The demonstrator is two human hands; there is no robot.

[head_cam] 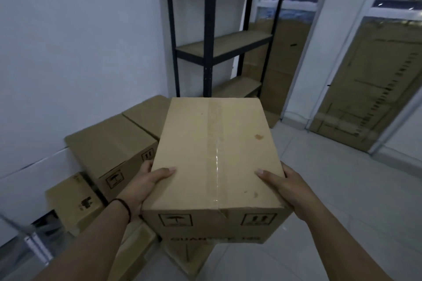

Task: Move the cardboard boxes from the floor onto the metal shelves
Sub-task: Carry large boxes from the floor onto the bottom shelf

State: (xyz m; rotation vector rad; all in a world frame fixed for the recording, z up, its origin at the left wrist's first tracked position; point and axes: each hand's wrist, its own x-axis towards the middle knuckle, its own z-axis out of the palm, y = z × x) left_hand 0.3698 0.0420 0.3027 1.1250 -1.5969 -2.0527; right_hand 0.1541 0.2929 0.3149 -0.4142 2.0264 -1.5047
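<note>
Held box [217, 157]: centre, betw. both hands.
Shelf unit [225, 36]: 12 o'clock, behind box.
Floor boxes [109, 143]: 9 o'clock, along wall.

Dim, bluish and underexposed throughout. Faint daylight from the frosted glass panes [294, 10] upper right. Soft glare along the clear tape strip [215, 157] on the brown cardboard box. Blurred and bowed toward the edges; soft shadows.
</note>
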